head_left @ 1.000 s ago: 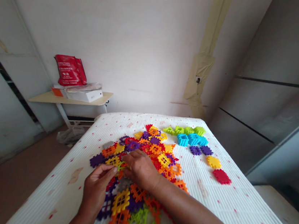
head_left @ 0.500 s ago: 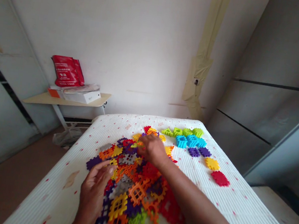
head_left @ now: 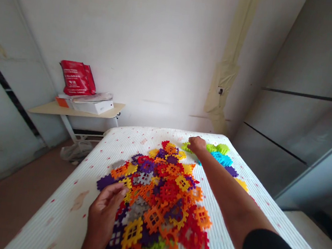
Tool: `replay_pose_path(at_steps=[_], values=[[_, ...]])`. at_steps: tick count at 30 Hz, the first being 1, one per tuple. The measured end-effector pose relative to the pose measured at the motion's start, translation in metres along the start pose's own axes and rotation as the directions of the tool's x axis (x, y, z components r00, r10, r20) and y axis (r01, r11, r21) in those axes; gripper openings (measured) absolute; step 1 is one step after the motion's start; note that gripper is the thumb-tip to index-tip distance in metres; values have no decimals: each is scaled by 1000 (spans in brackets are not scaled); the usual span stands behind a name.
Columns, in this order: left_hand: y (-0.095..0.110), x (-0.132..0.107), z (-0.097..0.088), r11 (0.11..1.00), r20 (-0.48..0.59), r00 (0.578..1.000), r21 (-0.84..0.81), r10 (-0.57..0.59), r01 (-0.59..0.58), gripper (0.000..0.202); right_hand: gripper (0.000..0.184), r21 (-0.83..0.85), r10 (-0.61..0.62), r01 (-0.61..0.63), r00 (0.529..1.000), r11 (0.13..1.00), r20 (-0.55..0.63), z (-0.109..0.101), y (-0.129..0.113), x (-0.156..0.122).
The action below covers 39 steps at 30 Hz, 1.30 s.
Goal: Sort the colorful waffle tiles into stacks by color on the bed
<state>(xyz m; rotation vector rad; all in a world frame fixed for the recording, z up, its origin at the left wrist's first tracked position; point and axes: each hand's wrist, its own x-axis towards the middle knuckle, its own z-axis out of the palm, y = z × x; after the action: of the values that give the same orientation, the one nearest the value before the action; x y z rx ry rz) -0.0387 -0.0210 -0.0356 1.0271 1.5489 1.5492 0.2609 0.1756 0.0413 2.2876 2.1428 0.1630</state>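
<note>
My right hand (head_left: 197,144) is at the far side of the table, over the row of lime-green building pieces (head_left: 185,146). Its fingers are bent closed around a lime-green piece, which they mostly hide. At the left edge of a mixed heap of toothed plastic pieces (head_left: 154,218), my left hand (head_left: 106,206) rests with thumb and fingers loosely curled and a gap between them, holding nothing I can see. Closest to its fingertips is a yellow window piece (head_left: 126,183). A purple piece (head_left: 105,182) lies just beyond the hand.
Right of my arm are blue pieces (head_left: 221,159), a purple piece (head_left: 231,171) and a yellow piece (head_left: 241,185), partly covered. The table has a white ribbed cloth (head_left: 65,209). A side table (head_left: 47,108) bears a red bag (head_left: 76,79) and boxes. A grey cabinet (head_left: 309,118) stands right.
My right hand has moved from the far part of the heap rightward to the green row. The lime-green piece under its fingers has left the heap. My left hand has hardly moved.
</note>
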Motion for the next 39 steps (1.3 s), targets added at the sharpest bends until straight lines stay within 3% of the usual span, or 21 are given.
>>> replay_pose_path(at_steps=[7,11,14,17,21,26,29,33,39], values=[[2,-1,0,999,5,1000,36,22,-22,45,28,7,-40,40,999,999,-35,-4,-2,-1],[0,1,-3,992,7,996,78,95,-95,44,30,45,-138,144,983,989,-121,-4,-15,-21],[-4,10,-9,968,-3,985,187,170,-166,44,30,76,-194,202,976,976,-101,9,-27,-42],[-9,24,-18,878,-28,954,401,298,-262,42,33,118,-223,231,972,966,-81,27,-34,-57],[-19,44,-29,690,59,897,617,439,-378,44,43,211,-188,198,980,957,-66,46,-38,-64],[-31,55,-29,552,94,939,788,331,-273,56,46,242,-130,140,990,960,-56,49,-45,-69],[-33,57,-28,507,155,947,813,283,-285,57,48,244,-143,146,989,959,-31,49,-50,-76],[-31,56,-27,500,214,941,804,261,-321,53,50,251,-132,136,991,958,-33,52,-55,-88],[-26,53,-28,535,209,940,779,269,-326,48,50,291,-173,181,984,939,-52,53,-61,-108]])
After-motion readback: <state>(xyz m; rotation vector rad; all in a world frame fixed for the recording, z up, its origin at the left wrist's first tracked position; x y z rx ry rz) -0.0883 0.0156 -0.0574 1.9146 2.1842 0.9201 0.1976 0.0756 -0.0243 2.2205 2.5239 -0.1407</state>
